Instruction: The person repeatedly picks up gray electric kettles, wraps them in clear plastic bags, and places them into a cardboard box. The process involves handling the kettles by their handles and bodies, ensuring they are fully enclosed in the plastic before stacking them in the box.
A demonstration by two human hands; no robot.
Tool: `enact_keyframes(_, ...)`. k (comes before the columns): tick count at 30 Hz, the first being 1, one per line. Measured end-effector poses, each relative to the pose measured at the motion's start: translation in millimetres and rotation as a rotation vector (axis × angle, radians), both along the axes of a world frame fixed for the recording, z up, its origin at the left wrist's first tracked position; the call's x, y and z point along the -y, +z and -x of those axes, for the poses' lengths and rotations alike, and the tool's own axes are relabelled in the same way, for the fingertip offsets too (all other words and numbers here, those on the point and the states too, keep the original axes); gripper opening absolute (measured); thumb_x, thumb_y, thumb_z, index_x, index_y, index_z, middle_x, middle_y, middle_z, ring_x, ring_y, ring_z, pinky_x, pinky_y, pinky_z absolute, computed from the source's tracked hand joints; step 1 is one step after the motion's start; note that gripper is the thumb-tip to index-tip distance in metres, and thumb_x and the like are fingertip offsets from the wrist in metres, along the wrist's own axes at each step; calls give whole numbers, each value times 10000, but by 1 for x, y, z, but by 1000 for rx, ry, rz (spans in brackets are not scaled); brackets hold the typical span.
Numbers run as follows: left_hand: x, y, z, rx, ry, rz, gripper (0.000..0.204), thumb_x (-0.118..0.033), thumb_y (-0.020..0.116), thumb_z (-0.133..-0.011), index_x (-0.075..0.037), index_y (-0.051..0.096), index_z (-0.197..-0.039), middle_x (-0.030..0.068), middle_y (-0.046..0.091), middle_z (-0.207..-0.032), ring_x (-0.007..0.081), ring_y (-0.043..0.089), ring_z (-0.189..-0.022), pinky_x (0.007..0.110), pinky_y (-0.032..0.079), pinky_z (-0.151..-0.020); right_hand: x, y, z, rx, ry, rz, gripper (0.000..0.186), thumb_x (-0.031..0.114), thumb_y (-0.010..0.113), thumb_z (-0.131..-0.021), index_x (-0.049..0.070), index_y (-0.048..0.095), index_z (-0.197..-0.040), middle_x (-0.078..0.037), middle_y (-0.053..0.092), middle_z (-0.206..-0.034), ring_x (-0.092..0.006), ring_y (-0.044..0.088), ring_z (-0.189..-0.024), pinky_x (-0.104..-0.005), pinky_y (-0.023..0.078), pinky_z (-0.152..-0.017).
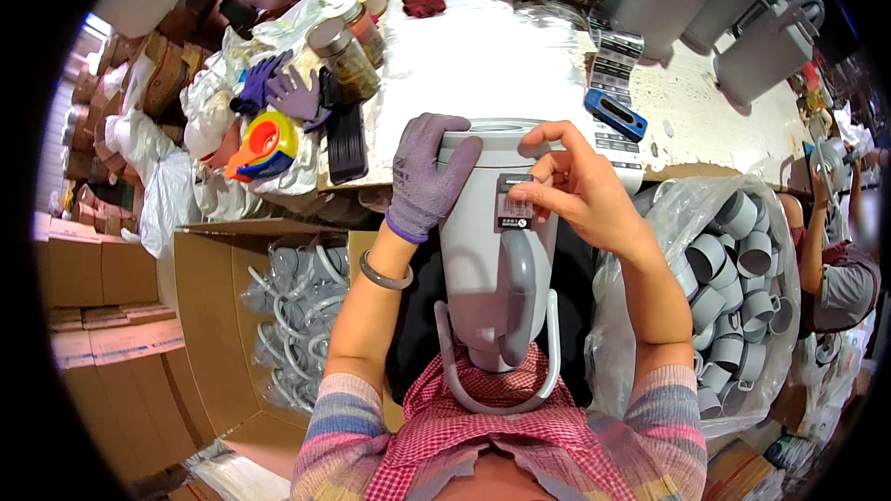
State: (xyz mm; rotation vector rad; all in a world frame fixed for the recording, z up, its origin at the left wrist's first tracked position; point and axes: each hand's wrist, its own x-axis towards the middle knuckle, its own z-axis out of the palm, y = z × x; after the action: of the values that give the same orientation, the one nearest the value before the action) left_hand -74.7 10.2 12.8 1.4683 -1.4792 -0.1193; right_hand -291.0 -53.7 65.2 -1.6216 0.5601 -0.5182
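A large grey jug [469,250] with a darker grey side handle [522,292] lies lengthwise against my lap, its wide end toward the table. Its looped carry handle [497,408] rests on my red checked apron. My left hand [430,172], in a purple-grey glove, is closed round the wide end, thumb along the side. A black and white label [513,209] sits on the jug above the side handle. My bare right hand [580,190] is at the label, thumb and a curled finger over its edge, while the upper fingers reach the rim.
Grey jugs [668,0] stand at the table's back right. A blue cutter [615,115] lies beside the label strip [613,60]. Left are a tape dispenser [264,144], gloves [292,93] and jars [343,56]. A carton [218,315] and a bag of grey cups [729,288] flank me. A person [840,278] works at far right.
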Motion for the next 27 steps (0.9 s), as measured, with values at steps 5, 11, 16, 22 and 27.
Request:
enact_keyframes(5,-14,-2,-9,-6,29,24,200,-157,719,-800,-33,633,-930,141,616,-872,328,580,-862,409,472,-785,-10,0,-15,-86,-20,152,384,110,734,-887,40,424,-1102,-44,615,-694,-114,606,-618,-271,488,-574)
enact_keyframes(11,-23,-5,-18,-33,1,-11,284,-181,757,-754,-31,623,-954,142,606,-911,303,579,-864,391,476,-789,-10,11,-25,-305,-37,452,502,299,822,-797,31,475,-1042,-129,624,-683,-282,648,-631,-340,493,-581)
enact_keyframes(16,-32,5,-10,-335,-143,-6,361,-154,784,-695,-45,615,-995,90,598,-990,212,579,-921,333,480,-832,56,10,21,-293,-249,455,428,373,724,-839,-26,637,-967,-158,690,-827,-289,669,-857,-363,507,-794)
enact_keyframes(22,36,2,-20,-616,-210,104,399,-142,711,-840,29,631,-1191,139,667,-1179,236,632,-1092,337,486,-967,51,-62,77,275,-234,236,686,498,361,-946,-87,719,-905,-247,704,-1068,-361,659,-1047,-445,445,-1016)
enact_keyframes(27,76,-105,-91,260,742,-565,732,-600,742,-727,-30,636,-1175,161,482,-1386,364,503,-1193,468,412,-1007,35,-68,117,329,-516,177,687,463,288,-990,-72,695,-847,-244,703,-953,-358,643,-1002,-462,423,-1028)
